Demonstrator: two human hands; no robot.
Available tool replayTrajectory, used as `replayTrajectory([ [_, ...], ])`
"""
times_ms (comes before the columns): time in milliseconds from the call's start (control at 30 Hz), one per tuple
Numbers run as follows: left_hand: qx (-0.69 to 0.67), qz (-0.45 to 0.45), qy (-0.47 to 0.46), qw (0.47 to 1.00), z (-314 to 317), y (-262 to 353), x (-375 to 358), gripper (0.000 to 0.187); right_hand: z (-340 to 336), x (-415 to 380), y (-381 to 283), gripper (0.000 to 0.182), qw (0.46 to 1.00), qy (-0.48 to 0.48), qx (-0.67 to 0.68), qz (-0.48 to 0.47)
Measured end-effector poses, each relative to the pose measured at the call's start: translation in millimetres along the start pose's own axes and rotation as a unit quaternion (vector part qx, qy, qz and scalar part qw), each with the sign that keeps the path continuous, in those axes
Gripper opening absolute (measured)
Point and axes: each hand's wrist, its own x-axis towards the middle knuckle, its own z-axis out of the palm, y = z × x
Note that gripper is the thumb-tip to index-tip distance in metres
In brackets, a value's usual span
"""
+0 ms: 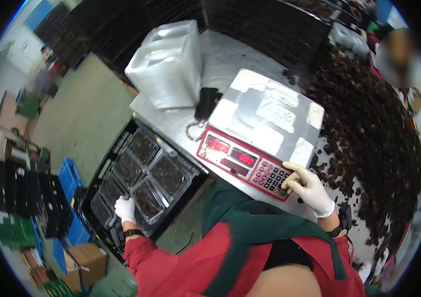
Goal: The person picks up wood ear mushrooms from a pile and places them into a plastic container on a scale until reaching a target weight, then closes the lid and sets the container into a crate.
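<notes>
My right hand (pixel 311 190), in a white glove, is at the right end of the keypad on a red and silver weighing scale (pixel 252 121). Its fingers are bent and apart, with nothing held. The scale's red digits are lit and its flat plate bears no goods. My left hand (pixel 125 209), also gloved in white, rests over clear plastic boxes of dark pieces (pixel 146 200) in a black crate (pixel 178 198). Its fingers are curled at the box edges; what they grip is too small to make out.
Stacked clear containers (pixel 168 67) stand on the metal table (pixel 225 47), beside a black phone (pixel 207 103) and a coiled cord. A large heap of dark pieces (pixel 369 133) lies at right, with another person behind it. Black crates (pixel 17 190), blue pallets and a cardboard box (pixel 89 265) are at left.
</notes>
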Motion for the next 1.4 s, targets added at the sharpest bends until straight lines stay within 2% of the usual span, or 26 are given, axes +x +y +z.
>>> replayTrajectory([
  [33,0.067,0.023,-0.03,0.997,-26.0,16.3,7.0,0.032,-3.5,-2.7,2.4,0.05,1.0,-0.004,-0.013,-0.017],
  [100,-0.122,0.109,-0.033,0.986,-65.5,58.3,38.6,0.026,-5.5,-6.5,4.9,0.048,0.999,0.005,-0.024,-0.026],
  [167,-0.305,0.326,0.107,0.888,-125.4,134.6,51.4,0.024,-7.8,-7.8,12.8,0.047,0.998,0.019,-0.029,-0.043],
  [200,-0.397,0.326,0.11,0.851,-174.9,190.9,29.6,0.027,-8.3,-9.1,15.8,0.045,0.997,0.013,-0.041,-0.061],
  [233,-0.317,0.419,0.203,0.827,-205.7,226.6,34.8,0.034,-8.5,-11.8,15.7,0.045,0.997,0.033,-0.035,-0.057],
  [300,-0.22,0.524,0.285,0.772,-258.2,298.2,33.5,0.044,-11.1,-20.6,13.4,0.044,0.996,0.023,-0.059,-0.07],
  [367,-0.079,0.586,0.272,0.759,-281.7,347.2,45.4,0.054,-15.4,-32.6,15.3,0.044,0.988,0.054,-0.093,-0.109],
  [400,-0.053,0.617,0.245,0.746,-273.2,356.6,75.0,0.047,-19.0,-43.7,14.4,0.043,0.993,0.063,-0.058,-0.081],
  [433,-0.109,0.589,0.065,0.798,-264.4,362.5,117.4,0.031,-22.5,-51.1,23.3,0.043,0.99,0.087,-0.076,-0.082],
  [467,-0.121,0.579,0.013,0.806,-278.3,373.3,110.1,0.019,-25.8,-61.1,30.4,0.043,0.987,0.115,-0.077,-0.083],
  [533,-0.1,0.571,-0.022,0.814,-287.2,379.3,136.8,0.014,-34.1,-80.4,43.8,0.044,0.984,0.149,-0.07,-0.065],
  [567,-0.165,0.581,-0.033,0.796,-287.1,380.1,137.5,0.014,-37.2,-86.4,57.4,0.044,0.985,0.161,-0.047,-0.05],
  [633,-0.145,0.585,0.024,0.798,-297.6,385.1,133.0,0.017,-42.8,-95.2,79.4,0.043,0.981,0.188,0.031,-0.022],
  [700,-0.09,0.609,0.0,0.788,-306.8,390.5,136.6,0.02,-54.4,-102.2,95.9,0.041,0.978,0.207,-0.006,-0.009],
  [767,-0.123,0.588,-0.111,0.792,-315.6,392.3,148.2,0.015,-71.2,-109.9,97.8,0.041,0.969,0.242,-0.036,0.015],
  [800,-0.149,0.598,-0.098,0.781,-316.3,389.5,178.5,0.011,-78.4,-114.7,94.4,0.038,0.957,0.287,-0.015,0.029],
  [833,-0.198,0.489,-0.147,0.837,-355.6,386.0,108.3,0.015,-88.3,-118.4,99.3,0.039,0.943,0.325,-0.045,0.049],
  [900,-0.374,0.521,0.028,0.767,-338.6,387.9,129.0,0.016,-107.8,-120.2,125.4,0.043,0.865,0.451,-0.221,0.0],
  [933,-0.381,0.498,0.114,0.771,-336.5,391.5,107.2,0.016,-116.2,-123.7,131.5,0.046,0.834,0.476,-0.277,0.027],
  [967,-0.379,0.502,0.109,0.77,-331.9,395.6,78.5,0.016,-123.5,-127.2,137.1,0.05,0.798,0.499,-0.333,0.054],
  [1033,-0.276,0.67,0.191,0.662,-312.3,399.0,9.5,0.018,-130.9,-125.8,151.3,0.058,0.795,0.501,-0.331,0.083],
  [1100,-0.476,0.609,-0.041,0.633,-280.0,405.9,-92.7,0.027,-135.7,-115.6,157.6,0.066,0.778,0.526,-0.335,0.077],
  [1167,-0.243,0.717,0.064,0.65,-218.9,407.2,-107.3,0.012,-145.3,-99.5,154.9,0.072,0.787,0.517,-0.325,0.086],
  [1233,-0.129,0.743,-0.056,0.655,-212.0,408.2,-157.6,0.02,-156.5,-75.0,158.7,0.071,0.77,0.529,-0.356,0.028],
  [1333,-0.153,0.709,-0.152,0.671,-203.2,417.7,-205.3,0.034,-169.0,-43.4,144.6,0.059,0.744,0.524,-0.41,0.056],
  [1400,-0.16,0.716,-0.151,0.662,-206.9,421.1,-215.8,0.034,-173.9,-27.4,150.7,0.048,0.762,0.519,-0.384,0.051],
])
